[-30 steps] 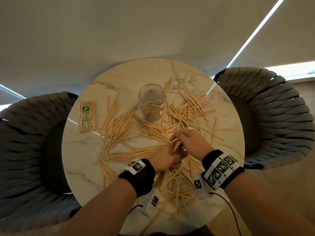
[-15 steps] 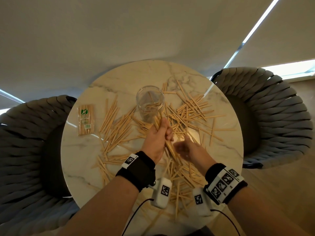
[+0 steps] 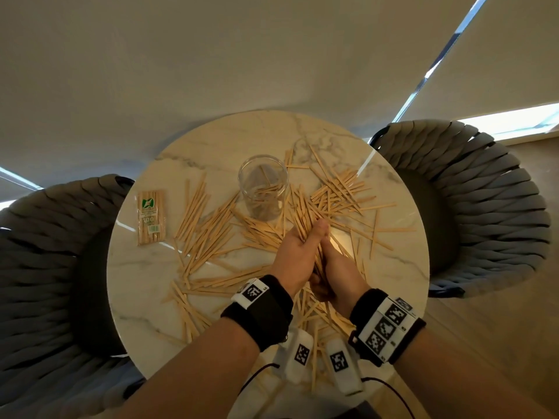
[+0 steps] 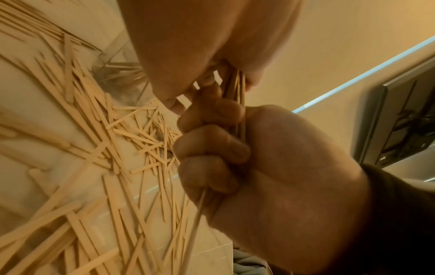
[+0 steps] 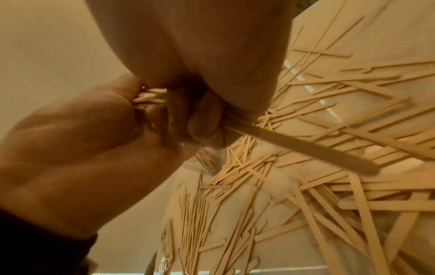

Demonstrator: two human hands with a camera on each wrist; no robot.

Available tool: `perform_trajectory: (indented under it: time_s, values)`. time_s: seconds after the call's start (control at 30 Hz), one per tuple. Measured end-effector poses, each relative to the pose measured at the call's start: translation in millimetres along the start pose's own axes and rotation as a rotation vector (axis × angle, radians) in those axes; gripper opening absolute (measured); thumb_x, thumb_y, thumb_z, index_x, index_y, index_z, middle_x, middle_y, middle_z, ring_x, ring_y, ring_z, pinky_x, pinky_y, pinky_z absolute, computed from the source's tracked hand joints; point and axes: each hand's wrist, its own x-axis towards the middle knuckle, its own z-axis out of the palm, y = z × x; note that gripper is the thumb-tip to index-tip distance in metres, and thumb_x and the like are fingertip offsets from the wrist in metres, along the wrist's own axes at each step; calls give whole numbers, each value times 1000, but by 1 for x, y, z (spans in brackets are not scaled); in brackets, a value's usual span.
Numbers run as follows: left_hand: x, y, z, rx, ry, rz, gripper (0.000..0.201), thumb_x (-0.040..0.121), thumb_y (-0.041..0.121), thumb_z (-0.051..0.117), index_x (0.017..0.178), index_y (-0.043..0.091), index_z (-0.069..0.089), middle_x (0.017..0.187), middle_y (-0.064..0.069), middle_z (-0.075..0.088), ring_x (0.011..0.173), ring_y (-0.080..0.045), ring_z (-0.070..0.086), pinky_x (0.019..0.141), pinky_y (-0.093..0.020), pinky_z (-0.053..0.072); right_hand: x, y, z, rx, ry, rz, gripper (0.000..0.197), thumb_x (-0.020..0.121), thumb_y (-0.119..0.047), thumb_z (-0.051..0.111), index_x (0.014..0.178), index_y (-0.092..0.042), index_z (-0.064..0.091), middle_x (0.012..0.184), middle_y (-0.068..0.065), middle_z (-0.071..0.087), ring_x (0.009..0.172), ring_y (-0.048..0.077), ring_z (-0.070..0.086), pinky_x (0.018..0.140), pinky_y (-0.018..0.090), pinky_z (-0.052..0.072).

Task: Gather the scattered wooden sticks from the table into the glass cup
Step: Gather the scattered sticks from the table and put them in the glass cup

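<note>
Head view: both hands meet over the table (image 3: 157, 285), left hand (image 3: 298, 255) and right hand (image 3: 338, 273) wrapped round one bundle (image 3: 307, 220) just short of the cup (image 3: 262, 189), which holds a few sticks. Loose sticks (image 3: 205, 225) litter the marble; a pack (image 3: 151, 217) lies left.

Left wrist: the right hand's fingers (image 4: 209, 147) curl tight on the bundle.

Right wrist: the left hand (image 5: 77, 148) clutches stick ends (image 5: 150, 96); one stick (image 5: 301, 147) juts out.

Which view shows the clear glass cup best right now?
The head view: the clear glass cup stands upright in full, a few wooden sticks inside. The left wrist view shows only a blurred part behind the hand; the right wrist view barely shows it.
</note>
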Motion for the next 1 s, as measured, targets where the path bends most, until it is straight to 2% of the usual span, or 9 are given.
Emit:
perform_trajectory:
  time_s: [0.1, 0.17, 0.27, 0.4, 0.5, 0.67, 0.77, 0.9, 1.0]
  values:
    - [0, 0, 0, -50, -73, 36, 38, 99, 45, 62, 111, 10, 70, 101, -9, 76, 99, -17, 73, 85, -33, 59, 4, 1, -1, -120, 84, -46, 73, 92, -77, 33, 70, -11, 55, 48, 0, 42, 41, 16, 32, 45, 29, 27]
    - [2, 9, -7, -328, -68, 36, 45, 96, 48, 64, 114, 7, 64, 104, -13, 74, 106, -23, 71, 95, -40, 56, 6, 1, -4, -251, 105, -52, 73, 91, -78, 32, 62, -14, 54, 49, 0, 44, 40, 15, 33, 45, 28, 28]
    - [8, 23, -17, -729, 30, -90, 58, 95, 65, 48, 113, 11, 62, 84, -11, 68, 85, -27, 67, 84, -40, 50, 6, 6, -10, -413, 119, -41, 69, 97, -68, 32, 65, -14, 59, 50, -3, 51, 39, 13, 40, 44, 25, 32]
    - [11, 20, -11, -700, 196, -146, 26, 107, 20, 42, 114, 8, 63, 63, -1, 48, 61, -17, 50, 73, -37, 45, 7, 11, -11, -451, 128, -14, 66, 100, -62, 32, 72, -11, 62, 49, -4, 54, 37, 12, 43, 42, 24, 34]
    - [11, 15, -12, -731, 192, -179, 34, 105, 6, 38, 133, 11, 56, 66, -1, 48, 60, -15, 49, 71, -35, 45, 6, 16, -12, -472, 134, 20, 66, 100, -62, 32, 69, -11, 61, 49, 0, 53, 37, 14, 42, 42, 24, 33]
    - [0, 6, 0, -810, 61, -159, 66, 85, 60, 64, 129, 12, 56, 76, -2, 54, 72, -14, 55, 83, -35, 49, 11, 12, -8, -417, 176, 41, 63, 100, -62, 32, 71, -12, 59, 51, 0, 52, 38, 15, 42, 42, 24, 33]
    - [-2, -6, 9, -550, 122, -152, 46, 86, 56, 69, 89, 11, 62, 64, 1, 50, 62, -14, 52, 80, -39, 51, 12, 8, -6, -340, 113, 19, 55, 104, -49, 31, 75, -12, 61, 51, 1, 52, 39, 14, 43, 42, 25, 34]
    - [7, 3, -2, -580, 280, -114, 42, 97, 49, 59, 101, 8, 60, 60, 7, 41, 54, -9, 42, 68, -33, 47, 6, 9, -11, -196, 10, 36, 55, 106, -46, 33, 85, -7, 64, 66, 12, 62, 45, 19, 50, 45, 26, 40]
    - [10, 21, -14, -695, 298, -2, 35, 99, 43, 59, 89, 10, 61, 63, 4, 36, 51, -9, 35, 59, -32, 44, 2, 16, -16, -171, 23, 83, 59, 106, -49, 30, 78, -8, 60, 71, 15, 62, 44, 19, 48, 47, 28, 37]
